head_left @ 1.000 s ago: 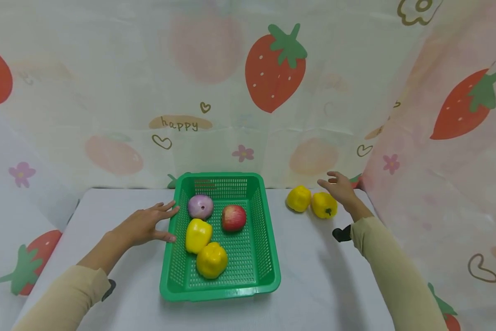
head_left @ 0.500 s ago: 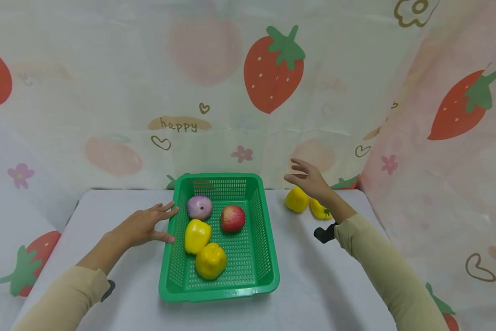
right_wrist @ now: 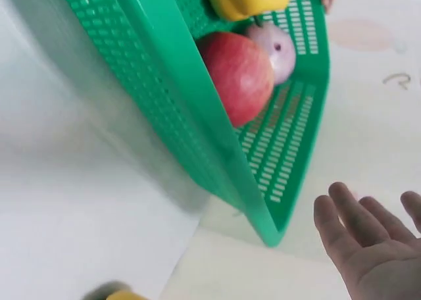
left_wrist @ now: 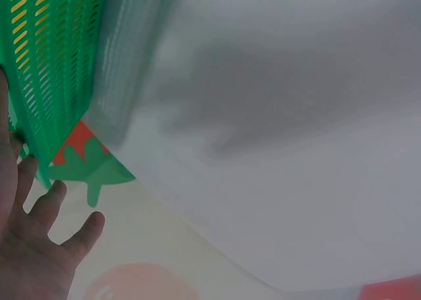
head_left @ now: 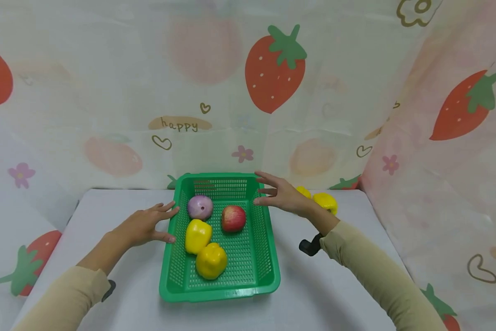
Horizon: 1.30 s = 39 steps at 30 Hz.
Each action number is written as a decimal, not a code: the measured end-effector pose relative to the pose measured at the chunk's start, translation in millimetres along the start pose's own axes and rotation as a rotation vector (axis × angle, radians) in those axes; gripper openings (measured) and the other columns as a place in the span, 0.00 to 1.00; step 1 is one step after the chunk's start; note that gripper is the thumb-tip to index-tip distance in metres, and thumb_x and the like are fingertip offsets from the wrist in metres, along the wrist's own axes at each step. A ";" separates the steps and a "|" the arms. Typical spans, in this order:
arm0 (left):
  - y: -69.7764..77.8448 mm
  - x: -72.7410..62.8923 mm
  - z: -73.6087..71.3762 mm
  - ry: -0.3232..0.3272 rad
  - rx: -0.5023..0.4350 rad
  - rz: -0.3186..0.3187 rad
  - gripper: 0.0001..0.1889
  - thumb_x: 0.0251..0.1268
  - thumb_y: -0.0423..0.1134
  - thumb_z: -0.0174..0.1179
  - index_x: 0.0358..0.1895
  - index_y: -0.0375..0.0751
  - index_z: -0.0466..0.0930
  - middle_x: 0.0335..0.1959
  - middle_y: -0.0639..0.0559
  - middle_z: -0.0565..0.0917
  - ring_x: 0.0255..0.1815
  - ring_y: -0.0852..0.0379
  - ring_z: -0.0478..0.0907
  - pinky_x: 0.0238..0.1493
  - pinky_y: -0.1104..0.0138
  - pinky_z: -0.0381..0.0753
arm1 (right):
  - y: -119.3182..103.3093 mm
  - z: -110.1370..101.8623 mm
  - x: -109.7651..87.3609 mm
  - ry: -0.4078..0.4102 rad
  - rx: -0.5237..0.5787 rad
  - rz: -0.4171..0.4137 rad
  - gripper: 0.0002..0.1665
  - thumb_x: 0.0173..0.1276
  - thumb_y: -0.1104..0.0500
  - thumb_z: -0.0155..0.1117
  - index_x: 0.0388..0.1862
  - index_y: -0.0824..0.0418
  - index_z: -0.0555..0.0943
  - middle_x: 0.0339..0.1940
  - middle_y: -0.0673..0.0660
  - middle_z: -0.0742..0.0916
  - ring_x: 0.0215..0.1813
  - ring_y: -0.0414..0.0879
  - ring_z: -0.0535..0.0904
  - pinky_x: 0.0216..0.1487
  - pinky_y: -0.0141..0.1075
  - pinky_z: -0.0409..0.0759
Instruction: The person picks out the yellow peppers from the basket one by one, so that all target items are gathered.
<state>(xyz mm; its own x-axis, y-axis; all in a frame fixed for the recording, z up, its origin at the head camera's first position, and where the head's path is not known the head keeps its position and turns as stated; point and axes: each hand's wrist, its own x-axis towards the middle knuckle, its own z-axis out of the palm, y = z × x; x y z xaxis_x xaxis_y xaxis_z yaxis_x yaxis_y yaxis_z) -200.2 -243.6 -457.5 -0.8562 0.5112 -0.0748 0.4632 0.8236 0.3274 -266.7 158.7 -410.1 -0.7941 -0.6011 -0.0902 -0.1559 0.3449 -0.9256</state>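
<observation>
A green plastic basket (head_left: 221,294) stands mid-table in the head view. Inside lie a purple onion (head_left: 200,207), a red apple (head_left: 233,218), a yellow bell pepper (head_left: 198,236) and a second yellow bell pepper (head_left: 211,261) nearer the front. My left hand (head_left: 145,225) is at the basket's left rim, fingers spread and thumb apart; whether the fingertips touch is unclear. Over the right rim, near its far corner, my right hand (head_left: 283,195) reaches with extended fingers and holds nothing. In the right wrist view that hand (right_wrist: 375,247) appears beside the basket's corner.
Two more yellow bell peppers sit behind the right forearm: one (head_left: 303,191) mostly hidden, the other (head_left: 325,201) partly covered. A white cloth covers the table (head_left: 119,285). A printed curtain (head_left: 215,92) rises along the table's back edge and sides.
My right hand has moved left, from above the two yellow bell peppers on the table to the basket's right rim. The left hand and the basket's contents stay in place.
</observation>
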 end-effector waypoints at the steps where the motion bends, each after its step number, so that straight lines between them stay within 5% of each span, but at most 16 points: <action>1: 0.2 0.2 0.2 0.000 0.000 0.001 0.46 0.53 0.60 0.71 0.72 0.36 0.67 0.74 0.36 0.65 0.71 0.28 0.62 0.60 0.34 0.69 | -0.1 3.7 0.6 -0.025 0.000 0.009 0.49 0.68 0.58 0.70 0.81 0.47 0.54 0.79 0.58 0.63 0.74 0.60 0.67 0.65 0.50 0.75; 11: -1.3 0.9 1.6 0.008 0.001 -0.002 0.46 0.53 0.59 0.71 0.72 0.37 0.68 0.74 0.37 0.65 0.71 0.28 0.61 0.61 0.34 0.68 | -2.4 38.3 8.4 -0.258 -0.050 0.094 0.55 0.65 0.56 0.73 0.82 0.49 0.51 0.81 0.57 0.60 0.77 0.62 0.61 0.67 0.49 0.73; 19: -1.2 1.0 1.4 0.008 -0.008 -0.001 0.46 0.53 0.59 0.71 0.72 0.37 0.68 0.74 0.36 0.65 0.71 0.28 0.61 0.61 0.33 0.68 | 2.4 60.1 18.2 -0.399 -0.150 0.026 0.51 0.66 0.54 0.72 0.81 0.54 0.55 0.80 0.56 0.62 0.79 0.55 0.56 0.73 0.55 0.63; 28: 0.4 0.6 0.3 0.001 -0.002 -0.012 0.46 0.53 0.60 0.71 0.72 0.37 0.68 0.74 0.36 0.66 0.71 0.28 0.61 0.61 0.33 0.68 | 1.6 83.0 27.8 -0.569 -0.161 0.072 0.47 0.66 0.59 0.71 0.79 0.58 0.58 0.79 0.56 0.64 0.76 0.55 0.64 0.72 0.41 0.68; 32: 0.4 0.8 0.2 0.002 -0.003 -0.010 0.46 0.53 0.60 0.71 0.72 0.37 0.68 0.74 0.36 0.66 0.71 0.28 0.61 0.61 0.33 0.68 | 3.9 92.5 32.8 -0.646 -0.116 0.062 0.45 0.67 0.62 0.69 0.79 0.62 0.58 0.78 0.60 0.65 0.77 0.60 0.62 0.73 0.45 0.65; 39: 1.1 0.7 -0.3 0.010 0.007 -0.009 0.45 0.53 0.59 0.71 0.72 0.38 0.68 0.73 0.36 0.66 0.71 0.28 0.62 0.60 0.34 0.69 | 7.8 108.1 39.0 -0.693 -0.180 0.063 0.43 0.65 0.63 0.71 0.77 0.62 0.63 0.75 0.56 0.71 0.74 0.51 0.66 0.74 0.46 0.65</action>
<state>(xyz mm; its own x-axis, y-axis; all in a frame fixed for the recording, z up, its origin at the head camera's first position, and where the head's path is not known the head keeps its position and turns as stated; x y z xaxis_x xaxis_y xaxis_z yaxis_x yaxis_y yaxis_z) -200.4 -242.4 -456.9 -0.8626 0.5012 -0.0687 0.4568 0.8300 0.3200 -235.4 60.1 -460.5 -0.2583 -0.8749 -0.4097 -0.2638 0.4718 -0.8413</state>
